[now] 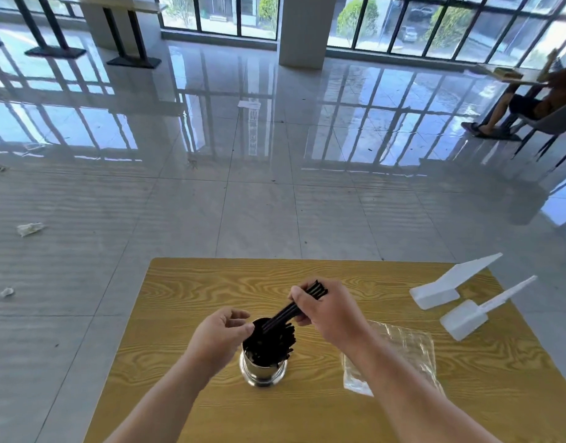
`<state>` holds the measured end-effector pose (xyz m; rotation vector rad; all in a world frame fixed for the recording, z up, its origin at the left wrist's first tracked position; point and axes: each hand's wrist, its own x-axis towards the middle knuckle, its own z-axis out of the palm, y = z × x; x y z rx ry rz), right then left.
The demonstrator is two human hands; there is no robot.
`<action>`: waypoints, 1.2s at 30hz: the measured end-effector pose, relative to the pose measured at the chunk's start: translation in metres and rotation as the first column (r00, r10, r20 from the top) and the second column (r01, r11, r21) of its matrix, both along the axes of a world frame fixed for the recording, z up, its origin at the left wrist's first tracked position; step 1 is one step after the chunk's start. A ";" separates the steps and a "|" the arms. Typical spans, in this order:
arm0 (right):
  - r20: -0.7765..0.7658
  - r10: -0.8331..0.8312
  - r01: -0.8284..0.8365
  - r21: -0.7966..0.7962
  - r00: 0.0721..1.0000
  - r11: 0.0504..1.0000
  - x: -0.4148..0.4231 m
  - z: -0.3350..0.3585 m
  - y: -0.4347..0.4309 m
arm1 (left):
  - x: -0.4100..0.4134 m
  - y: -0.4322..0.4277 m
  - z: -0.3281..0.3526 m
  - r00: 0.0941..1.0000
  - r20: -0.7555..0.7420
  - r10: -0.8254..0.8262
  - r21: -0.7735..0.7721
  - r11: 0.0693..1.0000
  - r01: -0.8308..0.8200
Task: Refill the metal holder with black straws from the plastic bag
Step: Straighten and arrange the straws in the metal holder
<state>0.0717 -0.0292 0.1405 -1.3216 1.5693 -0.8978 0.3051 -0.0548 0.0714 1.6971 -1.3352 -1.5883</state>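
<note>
Black straws [299, 306]: small bunch pinched in right hand [328, 310], tilted, lower ends entering metal holder [264, 367] at table [211, 282] centre, already near full. Left hand [219, 334] half-curled beside rim, holding nothing. Straws prob. light, slick, bendy; grip mid-length. Plastic bag [409, 346] lies flat to the right.

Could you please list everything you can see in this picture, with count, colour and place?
Table: one, yellow wood grain, foreground.
Metal holder: one, silver, table centre, upright, holding many black straws.
Straw bundle: a few, black, tilted into the holder.
Plastic bag: one, clear, flat, right of the holder.
Scoops: two, white, table's far right.
Paper scraps: several, white, on the grey floor.
Seated person: one, far right.
Left hand: beside the holder's rim.
Right hand: gripping the bundle.
</note>
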 end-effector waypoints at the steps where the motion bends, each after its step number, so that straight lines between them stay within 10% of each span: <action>1: -0.076 0.025 -0.025 -0.005 0.997 1.000 0.003 -0.005 0.000 | 0.002 0.000 -0.001 0.992 0.125 -0.027 -0.059 0.998 0.034; 10: -0.361 0.044 -0.025 0.057 0.932 0.998 0.018 -0.044 0.005 | -0.015 -0.004 -0.007 0.779 0.523 -0.346 -0.099 0.883 0.459; 17: -0.201 0.126 -0.070 0.267 0.971 0.961 0.020 -0.063 0.016 | -0.043 -0.006 -0.008 0.707 0.580 -0.405 -0.115 0.819 0.562; 36: -0.252 0.094 -0.059 0.145 0.963 0.988 0.020 -0.060 0.025 | -0.038 -0.008 0.015 0.694 0.664 -0.278 -0.341 0.713 0.613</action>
